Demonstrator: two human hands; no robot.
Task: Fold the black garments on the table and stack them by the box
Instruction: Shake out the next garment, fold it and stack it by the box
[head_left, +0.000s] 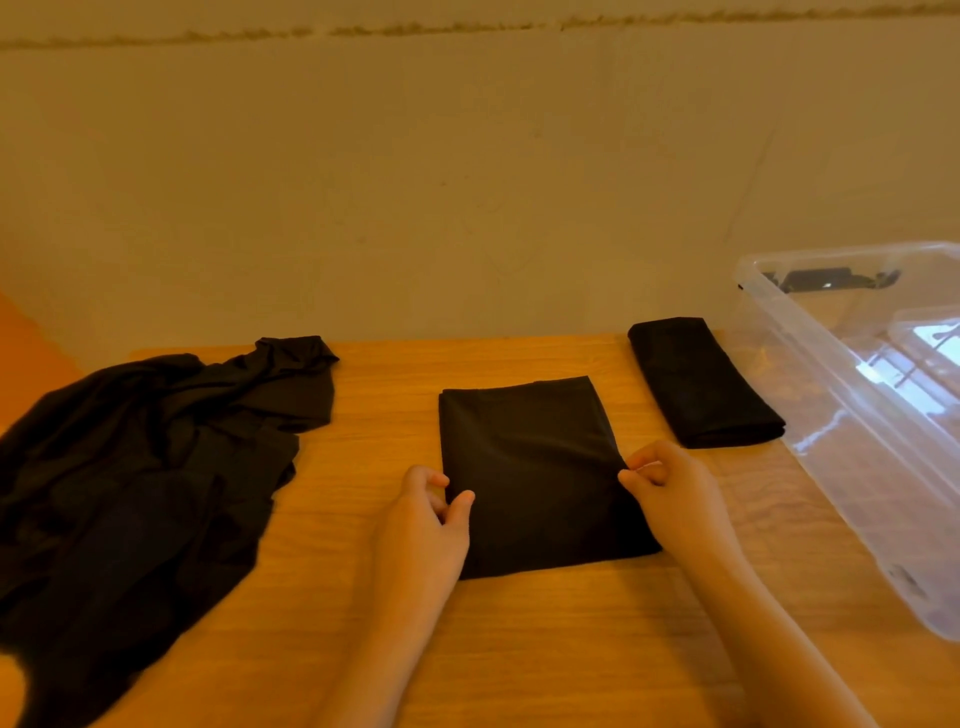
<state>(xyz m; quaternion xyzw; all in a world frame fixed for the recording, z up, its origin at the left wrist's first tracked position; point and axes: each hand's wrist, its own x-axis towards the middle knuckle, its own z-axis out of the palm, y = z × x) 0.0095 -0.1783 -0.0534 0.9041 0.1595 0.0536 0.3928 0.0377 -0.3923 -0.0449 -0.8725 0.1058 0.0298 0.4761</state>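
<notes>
Your left hand and right hand each pinch a side edge of the half-folded garment, which lies flat mid-tabletop. The thin, matte knit looks limp and slippery, so if you lift unevenly, layers could slide and the rectangle skew. A finished fold lies beside the clear plastic box; a rumpled unfolded pile waits at your left.
</notes>
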